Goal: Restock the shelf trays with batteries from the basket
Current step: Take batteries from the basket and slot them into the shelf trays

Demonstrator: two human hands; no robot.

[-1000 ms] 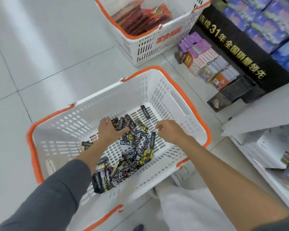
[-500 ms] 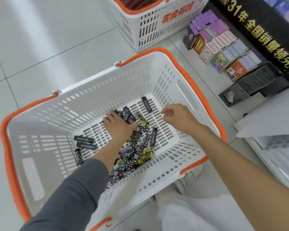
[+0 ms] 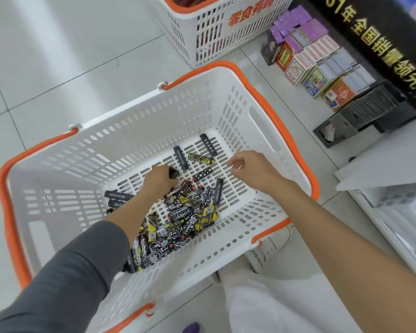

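A white basket (image 3: 228,111) with orange handles stands on the floor in front of me. On its bottom lies a pile of several small black, white and yellow battery packs (image 3: 178,219), with a few loose ones (image 3: 180,157) farther back. My left hand (image 3: 160,182) is down in the basket, fingers curled round a dark battery pack (image 3: 174,173) at the pile's far edge. My right hand (image 3: 252,168) hovers above the basket's right side with loosely curled fingers and holds nothing.
A second white basket (image 3: 226,27) stands behind on the tiled floor. Rows of card boxes (image 3: 317,61) and black shelf trays (image 3: 360,116) sit at the right by a black display. A white shelf edge (image 3: 382,174) juts in at the right. My trouser leg (image 3: 274,304) is below.
The view has moved closer over the basket. My left hand has closed on a dark pack at the pile's far edge. My right hand has drifted right and stays above the basket.
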